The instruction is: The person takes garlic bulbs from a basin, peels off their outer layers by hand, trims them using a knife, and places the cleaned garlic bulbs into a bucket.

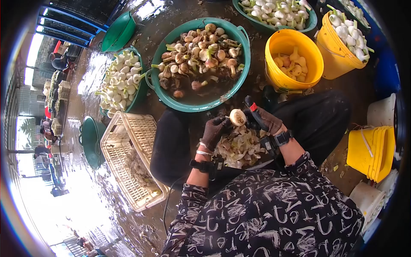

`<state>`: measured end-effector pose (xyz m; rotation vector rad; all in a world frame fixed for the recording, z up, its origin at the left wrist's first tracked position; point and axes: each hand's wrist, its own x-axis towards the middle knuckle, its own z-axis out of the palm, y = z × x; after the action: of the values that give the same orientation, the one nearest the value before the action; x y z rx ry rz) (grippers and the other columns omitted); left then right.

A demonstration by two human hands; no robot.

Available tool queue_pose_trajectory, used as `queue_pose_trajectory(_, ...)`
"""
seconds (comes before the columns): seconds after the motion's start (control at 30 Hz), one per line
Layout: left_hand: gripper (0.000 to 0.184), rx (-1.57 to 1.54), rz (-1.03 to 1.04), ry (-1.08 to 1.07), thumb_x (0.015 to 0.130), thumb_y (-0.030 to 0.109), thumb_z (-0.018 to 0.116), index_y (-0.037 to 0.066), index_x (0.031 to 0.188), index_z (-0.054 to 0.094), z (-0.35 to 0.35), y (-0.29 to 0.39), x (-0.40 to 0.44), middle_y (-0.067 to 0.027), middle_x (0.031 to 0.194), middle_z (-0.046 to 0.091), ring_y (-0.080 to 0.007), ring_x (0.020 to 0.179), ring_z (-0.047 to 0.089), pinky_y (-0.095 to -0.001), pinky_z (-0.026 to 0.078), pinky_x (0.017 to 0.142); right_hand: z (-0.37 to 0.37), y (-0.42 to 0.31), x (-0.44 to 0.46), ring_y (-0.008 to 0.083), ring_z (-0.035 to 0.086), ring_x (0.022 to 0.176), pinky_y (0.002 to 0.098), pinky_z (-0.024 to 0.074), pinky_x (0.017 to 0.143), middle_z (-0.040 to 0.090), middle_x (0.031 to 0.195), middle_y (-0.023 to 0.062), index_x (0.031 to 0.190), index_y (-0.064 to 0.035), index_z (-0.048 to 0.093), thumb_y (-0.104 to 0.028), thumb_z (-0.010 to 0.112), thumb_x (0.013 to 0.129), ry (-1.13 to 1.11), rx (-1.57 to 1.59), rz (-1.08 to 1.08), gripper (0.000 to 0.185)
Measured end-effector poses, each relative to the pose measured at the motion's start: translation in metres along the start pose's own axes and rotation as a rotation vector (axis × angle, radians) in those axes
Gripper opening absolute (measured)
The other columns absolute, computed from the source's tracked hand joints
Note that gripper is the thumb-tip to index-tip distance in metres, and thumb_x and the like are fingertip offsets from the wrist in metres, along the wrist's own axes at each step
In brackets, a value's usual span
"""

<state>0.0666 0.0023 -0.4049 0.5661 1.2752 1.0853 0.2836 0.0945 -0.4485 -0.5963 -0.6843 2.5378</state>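
A pale garlic bulb (237,117), its cut root end facing up, is held in the gloved fingers of my left hand (215,131). Just right of the bulb is my right hand (266,119), also in a dark glove, with a red band round one finger. Its fingers look curled, but whatever they hold is too dark to make out. Below both hands a heap of loose garlic skins (239,147) lies between my legs. Beyond the hands stands a green tub (201,106) of unpeeled, soiled garlic in murky water.
A yellow bucket (272,51) with some garlic stands ahead right, near another full yellow bucket (338,60). Green basins of white garlic (121,81) sit left and at the back. A cream plastic crate (113,171) lies by my left leg; stacked yellow containers (370,152) are at right.
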Motion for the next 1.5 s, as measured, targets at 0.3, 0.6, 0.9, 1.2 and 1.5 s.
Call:
queue_pose_trajectory(0.3, 0.021, 0.44, 0.164, -0.05, 0.084, 0.013, 0.066, 0.001, 0.1, 0.064, -0.013, -0.009, 0.014, -0.0019, 0.088, 0.065, -0.0067, 0.079, 0.055, -0.0223, 0.047, 0.068, -0.012, 0.032, 0.036, 0.0123, 0.055, 0.062, 0.0307, 0.0441, 0.051, 0.063, 0.076, 0.0068, 0.093, -0.0016, 0.061, -0.029, 0.062, 0.081, 0.081, -0.867, -0.125, 0.029)
queue_pose_trajectory(0.6, 0.033, 0.233, 0.164, 0.168, 0.085, 0.011, 0.061, -0.003, 0.114, 0.057, -0.032, -0.001, 0.035, -0.0079, 0.105, 0.064, -0.0118, 0.089, 0.058, -0.0247, 0.046, 0.079, 0.022, 0.042, 0.031, 0.0129, 0.041, 0.044, 0.0253, 0.031, 0.043, 0.045, 0.054, -0.0001, 0.069, -0.0126, 0.053, -0.025, 0.05, 0.086, 0.5, 0.075, 0.494, 0.021)
queue_pose_trajectory(0.9, 0.032, 0.175, 0.226, 0.295, 0.082, 0.014, 0.066, -0.004, 0.108, 0.06, -0.072, -0.039, 0.071, -0.0075, 0.099, 0.066, -0.0114, 0.089, 0.059, -0.0251, 0.047, 0.081, 0.091, -0.238, 0.065, 0.0169, 0.063, 0.077, 0.0335, 0.0514, 0.072, 0.065, 0.087, 0.0062, 0.104, -0.0098, 0.059, -0.048, 0.046, 0.091, 0.2, 0.06, -0.584, 0.042)
queue_pose_trajectory(1.2, 0.03, 0.47, 0.298, 0.253, 0.081, 0.019, 0.067, 0.0, 0.104, 0.064, -0.059, -0.043, 0.064, -0.0101, 0.091, 0.068, -0.0131, 0.077, 0.062, -0.0267, 0.049, 0.069, 0.067, -0.059, 0.028, 0.0153, 0.06, 0.067, 0.0271, 0.049, 0.057, 0.063, 0.078, 0.0042, 0.098, -0.0065, 0.06, -0.033, 0.06, 0.086, 0.427, -0.011, -0.046, 0.029)
queue_pose_trajectory(1.5, 0.038, 0.783, 0.238, 0.658, 0.074, 0.028, 0.069, 0.005, 0.103, 0.061, -0.09, -0.014, 0.082, -0.0173, 0.096, 0.065, -0.0328, 0.089, 0.062, -0.0393, 0.048, 0.077, 0.039, 0.028, 0.016, 0.0176, 0.064, 0.068, 0.0287, 0.0522, 0.057, 0.063, 0.084, 0.0081, 0.105, -0.006, 0.052, -0.04, 0.058, 0.086, 0.435, 0.087, 0.328, 0.039)
